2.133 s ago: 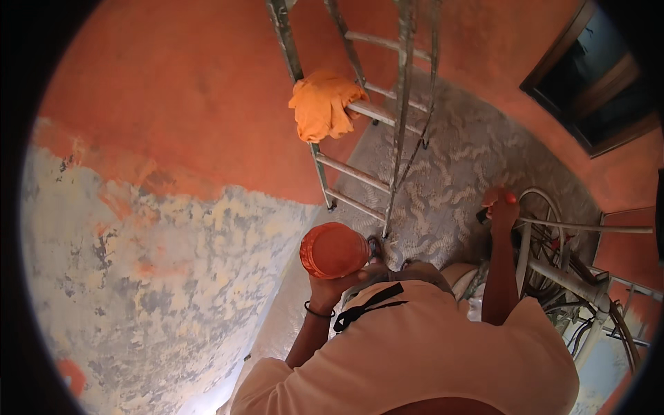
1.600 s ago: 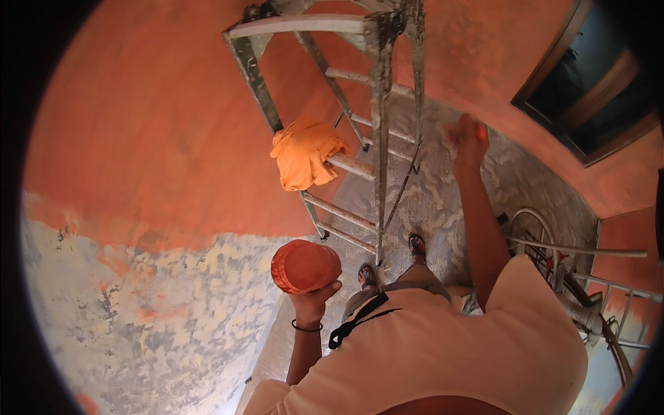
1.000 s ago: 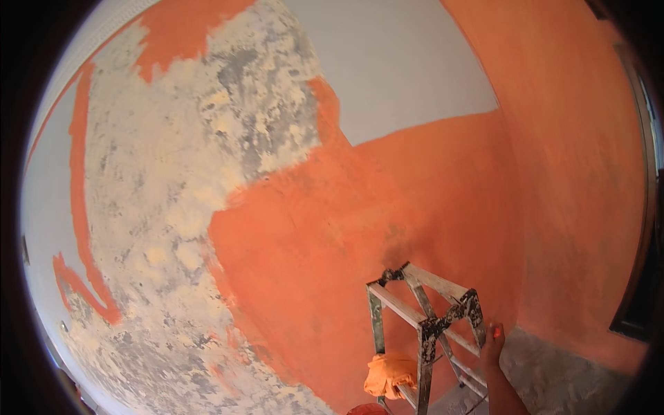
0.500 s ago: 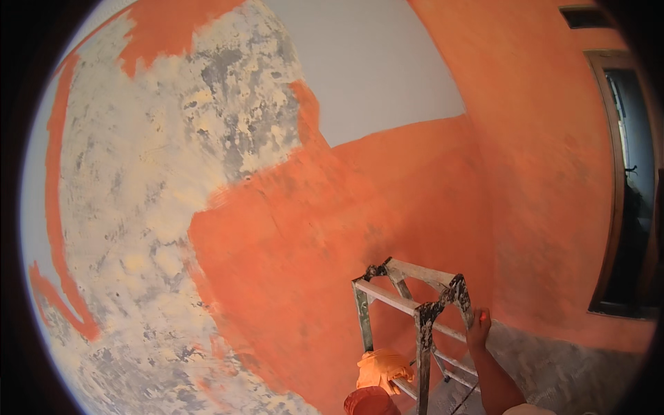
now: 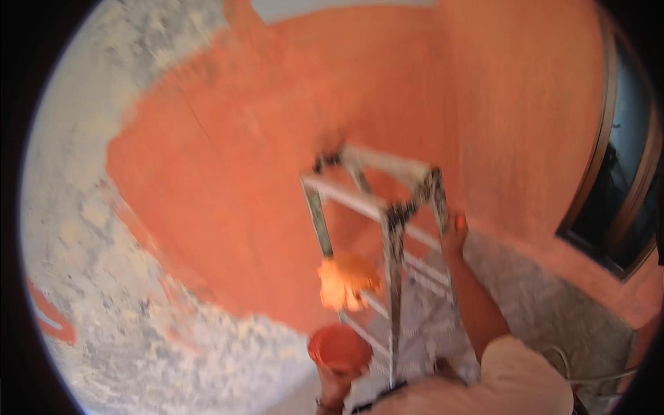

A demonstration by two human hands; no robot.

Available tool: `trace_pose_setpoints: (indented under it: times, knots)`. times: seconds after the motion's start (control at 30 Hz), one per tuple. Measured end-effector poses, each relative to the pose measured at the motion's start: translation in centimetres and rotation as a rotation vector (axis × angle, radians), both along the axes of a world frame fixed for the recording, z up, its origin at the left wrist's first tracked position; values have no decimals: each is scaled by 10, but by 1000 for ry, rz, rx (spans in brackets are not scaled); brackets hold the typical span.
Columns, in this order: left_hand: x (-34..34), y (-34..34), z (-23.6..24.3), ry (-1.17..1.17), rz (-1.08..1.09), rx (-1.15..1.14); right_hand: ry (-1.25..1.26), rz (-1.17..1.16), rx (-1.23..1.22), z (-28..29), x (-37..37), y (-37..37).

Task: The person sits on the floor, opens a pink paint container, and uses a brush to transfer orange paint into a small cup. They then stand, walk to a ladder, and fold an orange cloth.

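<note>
My left hand (image 5: 333,387) is closed round a red-orange paint pot (image 5: 339,346) at the bottom centre, in front of the metal stepladder (image 5: 392,270). My right hand (image 5: 454,238) is closed on the ladder's right side rail, below its top, with a small bright red-orange thing at its fingers that is too blurred to name. An orange cloth (image 5: 348,280) hangs bunched over a left-hand rung, just above the pot. The ladder's metal is pale and stained with dark patches. The frame is blurred by motion.
The wall behind (image 5: 228,173) is partly orange, with mottled white-grey plaster on the left. A dark-framed window (image 5: 612,159) is set in the orange right wall. Patterned floor (image 5: 512,283) shows right of the ladder; curved pale tubes (image 5: 595,377) stand at the lower right.
My right hand has gone from the metal tubing on the right up to the ladder. My left hand keeps the pot. The view swung up to the wall, then partly down again.
</note>
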State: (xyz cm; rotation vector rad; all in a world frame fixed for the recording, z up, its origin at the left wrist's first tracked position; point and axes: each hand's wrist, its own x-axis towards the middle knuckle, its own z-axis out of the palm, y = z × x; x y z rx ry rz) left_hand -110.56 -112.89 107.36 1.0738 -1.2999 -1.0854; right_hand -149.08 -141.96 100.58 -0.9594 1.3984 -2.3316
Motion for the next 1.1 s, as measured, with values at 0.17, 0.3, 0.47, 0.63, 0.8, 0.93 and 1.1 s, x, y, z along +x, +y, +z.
trace_pose_setpoints:
  times: [0.17, 0.3, 0.47, 0.63, 0.8, 0.93, 1.1]
  knots:
    - [-51, 6, -11, 297, 173, 72, 13, 274, 31, 12, -6, 21]
    - [-85, 27, -12, 276, 293, 27, 251, 316, 10, 6, -8, 24]
    - [-109, 37, -12, 236, 338, 14, 103, 391, 29, 15, 5, 23]
    - [-135, 30, -1, 177, 258, 12, 123, 289, 42, 6, 16, 13]
    - [-164, 21, -8, 21, 103, 91, 87, 293, -19, -5, -1, 9]
    - [-159, 6, -14, -13, -29, 139, 87, 301, 45, 1, 6, 15]
    - [-162, -17, -10, -116, -212, 160, 54, 298, 65, 10, 9, 19]
